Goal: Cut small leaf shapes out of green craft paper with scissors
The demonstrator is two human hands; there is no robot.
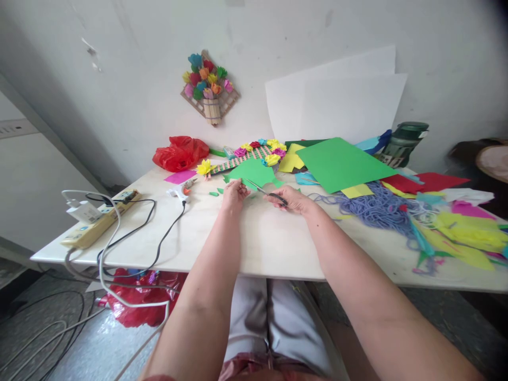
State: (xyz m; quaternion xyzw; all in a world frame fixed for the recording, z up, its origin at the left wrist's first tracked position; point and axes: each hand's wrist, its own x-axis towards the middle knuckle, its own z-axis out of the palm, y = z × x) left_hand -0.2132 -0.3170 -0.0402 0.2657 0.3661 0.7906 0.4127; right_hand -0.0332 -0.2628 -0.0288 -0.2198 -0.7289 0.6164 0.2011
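Observation:
My left hand (pixel 234 193) is closed on the near edge of a cut piece of green paper (pixel 251 172) lying on the white table (pixel 273 238). My right hand (pixel 291 200) grips black-handled scissors (pixel 266 192) whose blades point left towards that paper. Small green scraps (pixel 214 193) lie just left of my left hand. Behind the green piece sits a craft strip with several paper flowers (pixel 257 151).
A glue gun (pixel 180 190) and a yellow power strip (pixel 99 219) with cables lie at the left. A large green sheet (pixel 341 163), blue yarn (pixel 377 206) and coloured paper scraps cover the right. A red plastic bag (pixel 180 153) sits at the back; white sheets lean on the wall.

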